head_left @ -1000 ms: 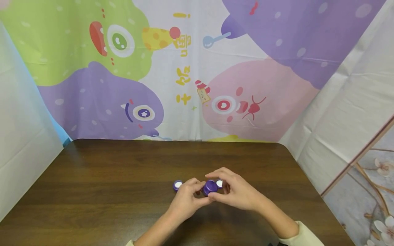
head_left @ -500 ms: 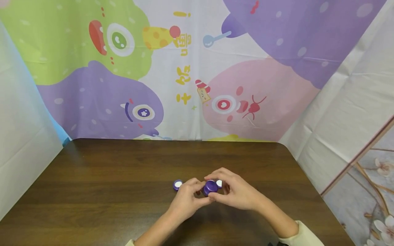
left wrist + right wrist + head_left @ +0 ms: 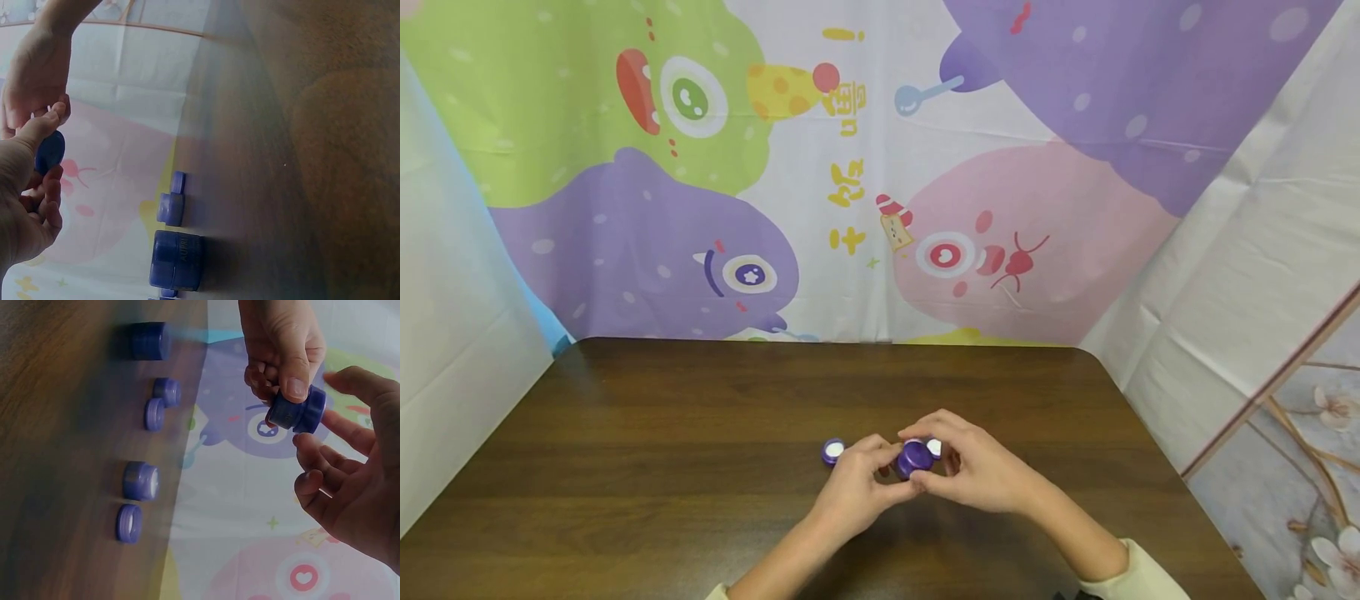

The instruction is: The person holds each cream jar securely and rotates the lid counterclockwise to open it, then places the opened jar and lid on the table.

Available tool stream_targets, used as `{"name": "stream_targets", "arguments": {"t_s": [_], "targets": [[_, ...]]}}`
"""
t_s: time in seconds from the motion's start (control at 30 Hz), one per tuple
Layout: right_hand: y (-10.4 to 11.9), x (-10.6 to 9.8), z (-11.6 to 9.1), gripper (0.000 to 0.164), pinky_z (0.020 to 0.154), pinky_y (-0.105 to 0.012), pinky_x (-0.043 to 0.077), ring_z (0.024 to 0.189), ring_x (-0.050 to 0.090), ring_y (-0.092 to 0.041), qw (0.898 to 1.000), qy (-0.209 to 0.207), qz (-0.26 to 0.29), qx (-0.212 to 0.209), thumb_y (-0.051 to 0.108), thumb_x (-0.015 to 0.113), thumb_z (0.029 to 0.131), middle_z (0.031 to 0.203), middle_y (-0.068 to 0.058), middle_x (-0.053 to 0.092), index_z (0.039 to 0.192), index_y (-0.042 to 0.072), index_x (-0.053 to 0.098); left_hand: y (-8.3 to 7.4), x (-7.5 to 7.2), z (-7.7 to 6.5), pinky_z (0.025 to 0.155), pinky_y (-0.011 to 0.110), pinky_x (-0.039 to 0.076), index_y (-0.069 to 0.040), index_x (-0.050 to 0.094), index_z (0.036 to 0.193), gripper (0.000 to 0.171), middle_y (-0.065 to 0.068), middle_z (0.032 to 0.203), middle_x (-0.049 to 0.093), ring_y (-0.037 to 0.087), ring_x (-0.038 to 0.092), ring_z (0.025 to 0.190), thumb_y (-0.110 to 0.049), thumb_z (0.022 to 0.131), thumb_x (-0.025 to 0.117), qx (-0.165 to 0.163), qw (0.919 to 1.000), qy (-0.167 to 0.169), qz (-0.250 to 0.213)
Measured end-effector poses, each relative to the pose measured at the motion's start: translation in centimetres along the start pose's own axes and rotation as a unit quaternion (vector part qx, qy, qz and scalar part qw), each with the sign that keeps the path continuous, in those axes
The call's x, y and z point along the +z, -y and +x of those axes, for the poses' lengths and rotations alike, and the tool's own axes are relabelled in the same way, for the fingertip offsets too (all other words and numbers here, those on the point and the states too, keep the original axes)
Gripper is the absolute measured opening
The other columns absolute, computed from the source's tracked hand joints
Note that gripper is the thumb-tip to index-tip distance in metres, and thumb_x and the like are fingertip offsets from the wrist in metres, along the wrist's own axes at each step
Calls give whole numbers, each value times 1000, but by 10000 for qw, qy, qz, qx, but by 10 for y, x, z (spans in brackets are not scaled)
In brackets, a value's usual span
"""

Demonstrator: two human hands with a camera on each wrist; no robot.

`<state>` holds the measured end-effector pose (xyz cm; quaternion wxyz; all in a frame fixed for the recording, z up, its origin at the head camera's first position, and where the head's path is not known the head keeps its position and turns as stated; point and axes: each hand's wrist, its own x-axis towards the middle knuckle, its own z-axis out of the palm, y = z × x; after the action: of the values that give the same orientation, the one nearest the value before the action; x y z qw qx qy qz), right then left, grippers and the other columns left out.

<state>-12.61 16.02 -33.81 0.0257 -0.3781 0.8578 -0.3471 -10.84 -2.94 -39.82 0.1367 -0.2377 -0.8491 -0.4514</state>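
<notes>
A small purple jar (image 3: 915, 459), its cap toward the camera, is held above the table between both hands. My left hand (image 3: 853, 482) grips the jar body (image 3: 287, 412) with thumb and fingers, as the right wrist view shows. The fingers of my right hand (image 3: 981, 467) curl around the rim of the cap (image 3: 314, 409). A narrow step shows between cap and body; whether the cap is loose I cannot tell. In the left wrist view only the round top of the cap (image 3: 51, 152) shows, with the rest hidden by the fingers.
On the wooden table (image 3: 647, 467) stand two purple jars (image 3: 141, 480) (image 3: 167, 392), each beside a loose cap (image 3: 129, 523) (image 3: 154, 414). A larger purple jar (image 3: 150, 341) stands apart from them. Behind the table hangs a cartoon-printed curtain (image 3: 850, 300).
Both hands and the jar have shifted very slightly to the right. The grip on the jar and its cap looks the same.
</notes>
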Motion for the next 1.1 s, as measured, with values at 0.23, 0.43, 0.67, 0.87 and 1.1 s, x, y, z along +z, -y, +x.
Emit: {"name": "stream_targets", "arguments": {"t_s": [0.23, 0.43, 0.67, 0.87, 1.1], "targets": [[-2, -1, 0, 30, 53, -17, 42, 63, 45, -3, 9996, -228, -169, 55, 28, 71, 83, 96, 6, 59, 109, 16, 65, -2, -1, 0, 60, 15, 43, -6, 72, 105, 41, -9, 76, 57, 3, 46, 69, -33, 75, 77, -49, 9999, 56, 70], [-2, 0, 0, 33, 54, -18, 45, 64, 48, -4, 10000, 72, 35, -53, 16, 70, 82, 104, 5, 56, 114, 17, 62, 0, -1, -1, 59, 15, 43, 0, 69, 107, 43, -5, 80, 60, 2, 46, 68, -28, 75, 77, -41, 10000, 88, 6], [-1, 0, -1, 35, 55, -18, 44, 65, 48, -5, 9998, -190, -59, 62, 29, 71, 83, 100, 6, 58, 114, 15, 63, 0, 0, -1, 60, 15, 44, -5, 71, 106, 41, -7, 77, 58, 3, 47, 69, -32, 75, 77, 4, 10000, 15, 71], [-1, 1, -1, 32, 55, -18, 45, 65, 49, -7, 9999, 61, 46, -90, 12, 69, 82, 104, 5, 57, 113, 18, 62, 0, 0, -2, 57, 15, 43, -1, 70, 106, 41, -4, 80, 60, 3, 45, 67, -28, 76, 77, -32, 9999, 99, -7], [0, 1, 0, 36, 57, -18, 45, 67, 49, -6, 9999, -100, -72, -4, 29, 69, 84, 105, 5, 57, 117, 17, 61, -1, -2, 0, 59, 15, 43, -2, 71, 105, 41, -5, 76, 59, 3, 47, 68, -28, 75, 77, 128, 9999, -51, 94]]}}
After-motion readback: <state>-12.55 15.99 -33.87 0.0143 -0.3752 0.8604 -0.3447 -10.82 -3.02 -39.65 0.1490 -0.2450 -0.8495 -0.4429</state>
